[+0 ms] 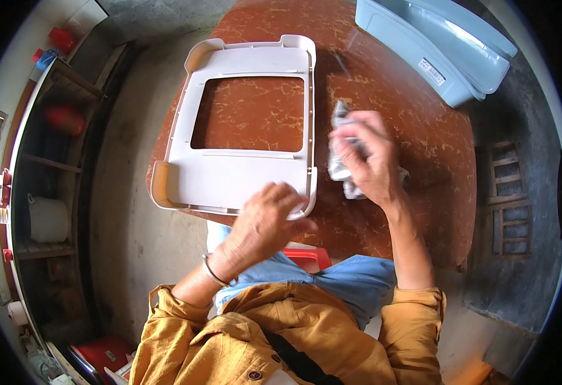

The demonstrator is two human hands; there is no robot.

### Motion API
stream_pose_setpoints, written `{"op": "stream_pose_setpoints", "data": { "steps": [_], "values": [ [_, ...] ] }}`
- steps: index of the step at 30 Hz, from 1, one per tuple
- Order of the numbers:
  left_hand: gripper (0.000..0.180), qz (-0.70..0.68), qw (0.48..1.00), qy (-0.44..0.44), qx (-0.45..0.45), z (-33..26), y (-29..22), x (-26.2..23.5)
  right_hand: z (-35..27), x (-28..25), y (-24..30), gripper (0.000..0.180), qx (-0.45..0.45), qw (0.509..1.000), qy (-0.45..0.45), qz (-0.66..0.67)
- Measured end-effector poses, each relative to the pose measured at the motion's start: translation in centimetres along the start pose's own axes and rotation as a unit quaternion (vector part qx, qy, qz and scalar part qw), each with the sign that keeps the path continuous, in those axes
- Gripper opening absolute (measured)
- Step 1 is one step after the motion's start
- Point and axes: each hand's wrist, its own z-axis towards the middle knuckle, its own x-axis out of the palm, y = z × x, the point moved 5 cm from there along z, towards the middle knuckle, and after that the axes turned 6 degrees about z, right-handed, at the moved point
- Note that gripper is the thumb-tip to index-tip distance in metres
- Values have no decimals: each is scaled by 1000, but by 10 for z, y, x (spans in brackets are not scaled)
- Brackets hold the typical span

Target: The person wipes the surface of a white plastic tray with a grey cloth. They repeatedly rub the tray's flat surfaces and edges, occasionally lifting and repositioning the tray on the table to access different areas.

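A white plastic frame [242, 173] with a large rectangular opening and raised corners lies on the reddish-brown marbled table. Over its near right corner is my left hand [265, 221], fingers loosely bent and thumb apart, with nothing seen in it. Whether it touches the rim I cannot tell. Right of the frame, my right hand [372, 157] is closed around a crumpled grey-and-white cloth [340, 168]. That hand is blurred, and part of the cloth is hidden behind it.
Light blue plastic bins [415, 51], one within another, stand at the table's far right. The table [422, 212] ends just before my lap. A red stool [310, 256] shows between my legs. Along the left wall runs a shelf unit [50, 163] with a white bucket [48, 219].
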Motion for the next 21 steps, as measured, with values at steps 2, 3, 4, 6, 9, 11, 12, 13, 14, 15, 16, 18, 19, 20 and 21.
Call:
{"op": "stream_pose_setpoints", "data": {
  "steps": [2,3,4,6,9,11,12,13,14,15,16,18,19,20,21],
  "values": [
    [32,76,995,-46,36,-8,-7,17,-6,34,-16,18,28,977,169,124],
    [30,73,995,-58,41,-10,-5,27,-8,45,-31,17,-4,979,191,76],
    [27,70,994,-68,43,-12,-1,34,-8,54,-43,16,-34,976,214,30],
    [24,63,994,-76,52,-12,0,35,10,55,-57,7,-16,973,226,36],
    [22,62,992,-88,60,-15,1,33,38,63,-89,16,-14,989,141,-32],
    [22,63,992,-96,54,-16,2,33,58,69,-119,25,-8,995,52,-82],
    [22,64,991,-99,56,-17,3,33,66,70,-132,22,20,996,12,-84],
    [22,64,991,-105,56,-17,3,34,69,70,-131,16,-1,991,-11,-133],
    [21,64,990,-111,57,-17,2,33,71,69,-129,12,-23,983,-34,-182],
    [20,67,989,-119,65,-17,0,31,69,69,-127,12,-35,983,-28,-178],
    [19,71,989,-115,66,-18,2,32,64,73,-124,12,-49,984,-18,-173],
    [18,76,987,-114,79,-18,3,35,46,63,-109,23,15,993,23,-119],
    [17,74,987,-114,82,-18,3,38,33,56,-105,30,1,994,59,-96],
    [19,73,988,-114,78,-19,4,38,22,50,-83,37,33,990,96,-97],
    [20,71,988,-111,79,-19,4,39,7,41,-77,41,23,990,108,-90]
  ]
}}
